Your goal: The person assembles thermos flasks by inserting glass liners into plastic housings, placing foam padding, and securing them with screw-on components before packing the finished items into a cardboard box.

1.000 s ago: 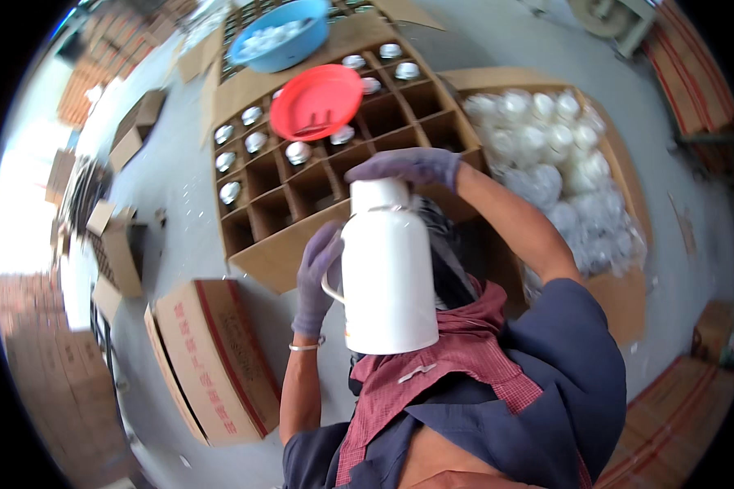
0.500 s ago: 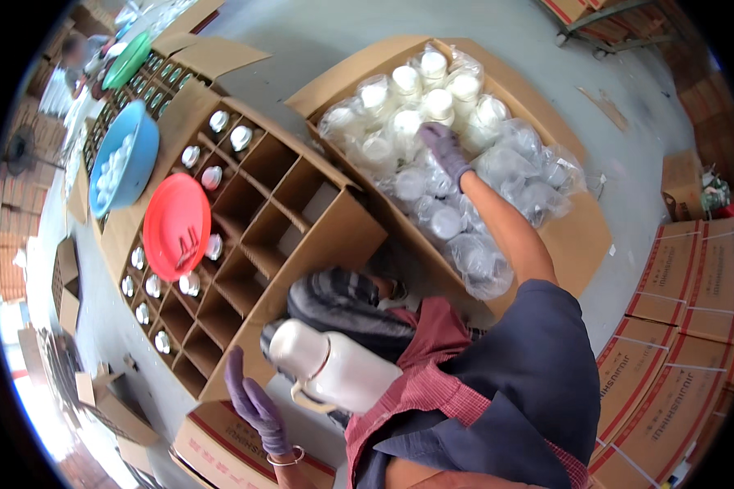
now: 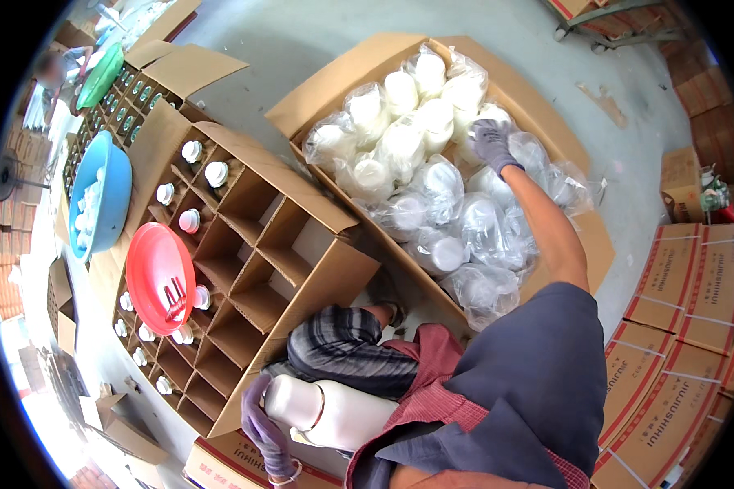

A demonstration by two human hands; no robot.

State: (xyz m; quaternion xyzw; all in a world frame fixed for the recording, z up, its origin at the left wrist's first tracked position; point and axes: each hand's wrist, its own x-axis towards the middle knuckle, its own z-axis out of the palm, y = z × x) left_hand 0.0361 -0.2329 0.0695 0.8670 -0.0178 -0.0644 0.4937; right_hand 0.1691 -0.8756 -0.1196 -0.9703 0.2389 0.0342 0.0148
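Change: the right hand point(image 3: 493, 143) has reached deeper among the wrapped bottles.
Left hand point(image 3: 263, 424): gloved, clamped around a white flask point(image 3: 328, 413) lying sideways at the person's lap.
Right hand: fingers resting on bagged white flasks point(image 3: 432, 187) in the open carton point(image 3: 359, 69).
Beside: divided carton point(image 3: 261, 244), red basin point(image 3: 160, 277).

We see purple gloves on each hand point(image 3: 263, 424), a white flask point(image 3: 326, 411), a red bowl point(image 3: 156, 273), a blue basin point(image 3: 106, 196), and brown cartons point(image 3: 245, 244).

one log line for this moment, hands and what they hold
left hand: holds white flask | right hand: on bagged flasks in open carton | divider carton: beside
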